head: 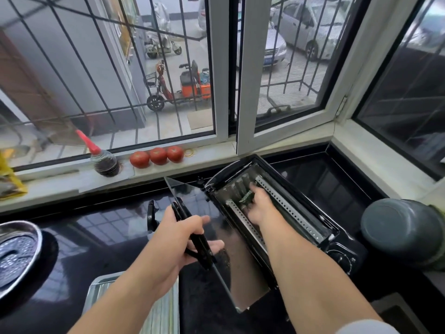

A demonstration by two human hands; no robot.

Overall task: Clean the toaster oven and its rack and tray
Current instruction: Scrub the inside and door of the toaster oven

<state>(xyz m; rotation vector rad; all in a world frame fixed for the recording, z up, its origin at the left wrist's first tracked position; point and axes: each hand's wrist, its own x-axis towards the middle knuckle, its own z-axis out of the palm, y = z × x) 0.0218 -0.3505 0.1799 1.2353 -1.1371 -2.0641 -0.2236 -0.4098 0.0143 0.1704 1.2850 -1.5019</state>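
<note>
A barred window [108, 68] looks onto a yard above the glossy black counter [108, 227], where the oven [301, 201] sits open near the corner. The left hand [178, 242] grips the door handle [195, 239]; the right hand [258, 203], inside the oven, grasps a green scourer [246, 196]. A tray [159, 309] lies at the near edge, and 3 tomatoes [157, 155] line the sill [72, 177] beside a red-capped bottle [104, 161].

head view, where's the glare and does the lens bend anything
Head view: daylight from the window mirrors its grid on the glossy black countertop; the open glass door of the black toaster oven, held by the left hand, reflects too; wide-angle lens bows the white window frames; the right hand inside stays sharp.
</note>
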